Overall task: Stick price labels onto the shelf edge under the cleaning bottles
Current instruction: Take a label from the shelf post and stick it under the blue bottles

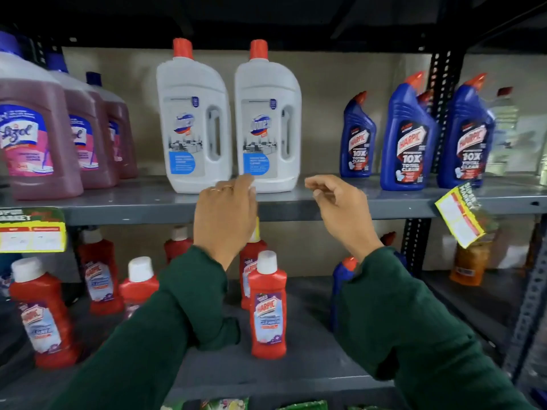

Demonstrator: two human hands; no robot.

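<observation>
Grey shelf edge [384,209] carries one price label [32,230] at nine o'clock and another [459,216] tilted at three o'clock. My left hand [226,214] presses a yellow label, mostly hidden, onto the edge under the white Domex bottles [268,119]; my right hand [340,207] hovers beside, fingers loosely curled, holding nothing.

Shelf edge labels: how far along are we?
Done: a label sits under the pink bottles, and another hangs tilted under the blue bottles. In hand: left hand and right hand work the edge below the white bottles. No label visible there yet.
</observation>
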